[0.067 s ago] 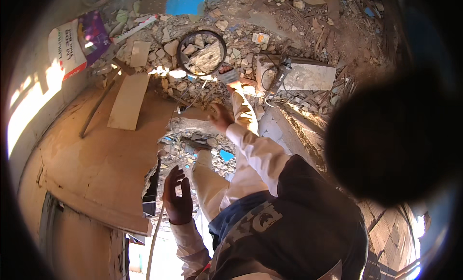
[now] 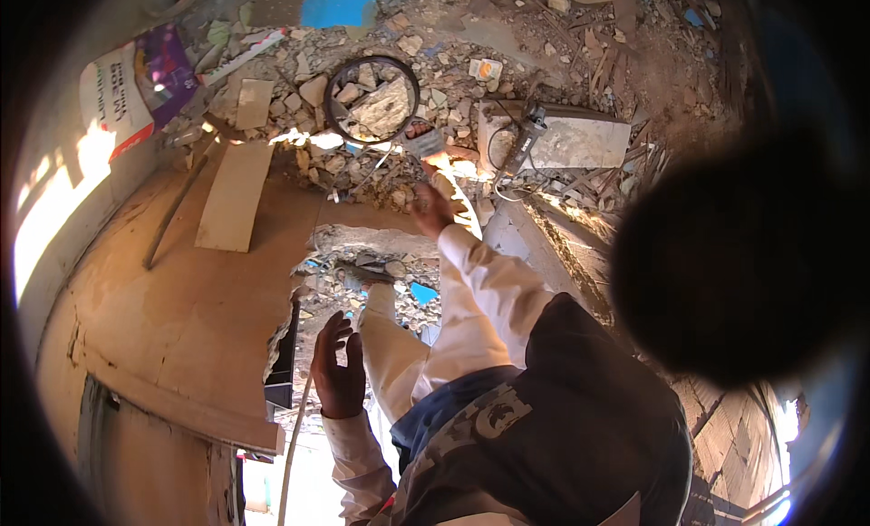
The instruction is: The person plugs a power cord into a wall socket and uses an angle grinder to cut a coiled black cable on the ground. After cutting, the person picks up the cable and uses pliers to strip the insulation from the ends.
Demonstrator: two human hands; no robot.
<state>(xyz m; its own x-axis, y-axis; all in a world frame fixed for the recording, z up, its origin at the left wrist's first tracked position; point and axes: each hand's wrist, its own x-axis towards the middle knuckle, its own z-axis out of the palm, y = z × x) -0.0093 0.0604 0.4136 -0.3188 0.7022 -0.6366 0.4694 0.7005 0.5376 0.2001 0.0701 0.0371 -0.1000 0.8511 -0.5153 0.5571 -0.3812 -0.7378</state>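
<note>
Head view, from its left rim: a printed purple, white and red package [image 2: 145,82] lies at the edge of the debris. Just right of it, a slim stick [image 2: 177,207] slants over a tan surface [image 2: 136,290], with a long pale board [image 2: 234,200] beside it and a smaller board [image 2: 254,105] beyond. Lower down, a thin pale rod [image 2: 294,449] rises just beside my left hand [image 2: 339,372]. That hand is raised and open, its fingers loosely bent and thumb apart, with nothing held in it.

Farther off, a black ring [image 2: 416,96] lies on the rubble [image 2: 362,177], around a large pale stone [image 2: 385,109]. My right hand [image 2: 432,209] is out in front of my trouser leg, near the rubble and nearer to me than the ring; its fingers are too unclear for me to tell whether they are closed or touching anything. My sandalled foot [image 2: 422,144] is just beside the ring, and a blue scrap [image 2: 423,293] lies between my legs. To the right, a corded power tool [image 2: 524,145] leans across a concrete block [image 2: 584,144]. A dark, blurred round shape [image 2: 734,272] covers much of the right side.
</note>
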